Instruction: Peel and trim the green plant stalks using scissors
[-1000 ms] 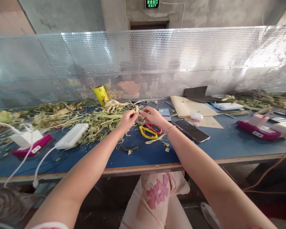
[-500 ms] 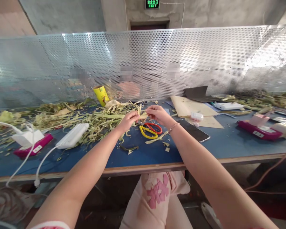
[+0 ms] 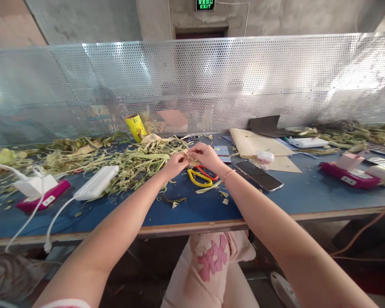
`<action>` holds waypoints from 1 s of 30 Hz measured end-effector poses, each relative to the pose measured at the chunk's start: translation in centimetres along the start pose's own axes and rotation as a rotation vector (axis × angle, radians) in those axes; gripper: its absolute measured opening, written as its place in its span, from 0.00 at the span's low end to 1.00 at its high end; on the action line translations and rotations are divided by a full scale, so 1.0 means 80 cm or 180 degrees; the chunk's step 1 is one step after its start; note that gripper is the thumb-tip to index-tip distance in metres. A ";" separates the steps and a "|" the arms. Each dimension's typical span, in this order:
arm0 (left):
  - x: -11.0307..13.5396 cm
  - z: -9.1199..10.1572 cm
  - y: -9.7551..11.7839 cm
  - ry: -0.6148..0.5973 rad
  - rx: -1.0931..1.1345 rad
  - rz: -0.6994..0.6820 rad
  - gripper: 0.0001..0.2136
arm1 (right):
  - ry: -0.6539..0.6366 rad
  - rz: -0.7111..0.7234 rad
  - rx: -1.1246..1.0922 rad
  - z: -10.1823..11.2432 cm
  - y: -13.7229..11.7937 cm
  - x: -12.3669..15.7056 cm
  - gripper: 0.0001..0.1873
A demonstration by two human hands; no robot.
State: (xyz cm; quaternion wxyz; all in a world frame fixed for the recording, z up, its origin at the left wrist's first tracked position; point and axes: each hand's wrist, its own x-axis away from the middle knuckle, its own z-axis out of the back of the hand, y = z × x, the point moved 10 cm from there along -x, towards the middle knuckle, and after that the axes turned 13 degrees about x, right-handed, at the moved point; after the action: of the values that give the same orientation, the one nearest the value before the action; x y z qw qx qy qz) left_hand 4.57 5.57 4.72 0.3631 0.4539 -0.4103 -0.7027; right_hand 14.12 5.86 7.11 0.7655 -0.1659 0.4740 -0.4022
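Note:
My left hand (image 3: pixel 174 164) and my right hand (image 3: pixel 202 154) meet above the blue table (image 3: pixel 259 201), both pinched on a pale strip of dried leaf (image 3: pixel 189 156) between their fingertips. Just below the hands lie scissors (image 3: pixel 201 175) with one yellow and one red handle. A heap of green and yellowish leaf strips (image 3: pixel 131 160) spreads left of my left hand. A black phone (image 3: pixel 258 175) lies face up right of my right wrist.
A white power bank (image 3: pixel 96 183) with a cable and a pink device (image 3: pixel 43 199) lie at the left. A yellow tube (image 3: pixel 135 127), brown cardboard sheets (image 3: pixel 259 145) and another pink device (image 3: pixel 349 175) sit further back and right. A perforated metal screen (image 3: pixel 192 85) backs the table, people behind it.
My hands have drawn closer together and the leaf strip, which stood up between them half a second ago, is now folded low between the fingertips. The phone is uncovered again.

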 end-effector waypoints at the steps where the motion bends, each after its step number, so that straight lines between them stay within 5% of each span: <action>1: 0.000 0.000 0.000 0.0006 0.0022 -0.0006 0.09 | 0.0062 0.0038 0.0151 0.001 -0.001 0.000 0.06; 7: -0.002 -0.005 -0.006 -0.0195 0.0403 -0.0037 0.19 | 0.0296 -0.0093 0.0289 0.004 0.001 0.003 0.07; 11: -0.004 0.004 -0.013 0.0150 0.0592 0.0030 0.21 | 0.0129 -0.0330 -0.0162 -0.007 0.007 0.004 0.11; 15: -0.001 0.015 -0.004 0.0460 0.0380 -0.0078 0.21 | 0.0068 -0.0530 -0.0684 -0.011 0.009 0.006 0.13; 23: 0.003 0.017 0.009 0.0417 -0.0080 -0.0333 0.17 | 0.0147 -0.0598 -0.0777 -0.012 0.022 0.003 0.12; 26: 0.002 0.020 0.010 0.0485 -0.0140 -0.0387 0.15 | 0.0290 -0.0989 -0.0570 -0.007 0.043 0.006 0.15; 30: 0.002 0.021 0.014 0.0476 -0.0234 -0.0416 0.14 | -0.0211 -0.1692 -0.0605 -0.029 0.064 0.019 0.18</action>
State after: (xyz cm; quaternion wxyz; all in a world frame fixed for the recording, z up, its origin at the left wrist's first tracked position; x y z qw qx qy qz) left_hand 3.07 5.35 6.13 0.3625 0.5172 -0.3255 -0.7037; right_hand 14.79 8.20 1.79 0.6293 -0.3685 0.4242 -0.5368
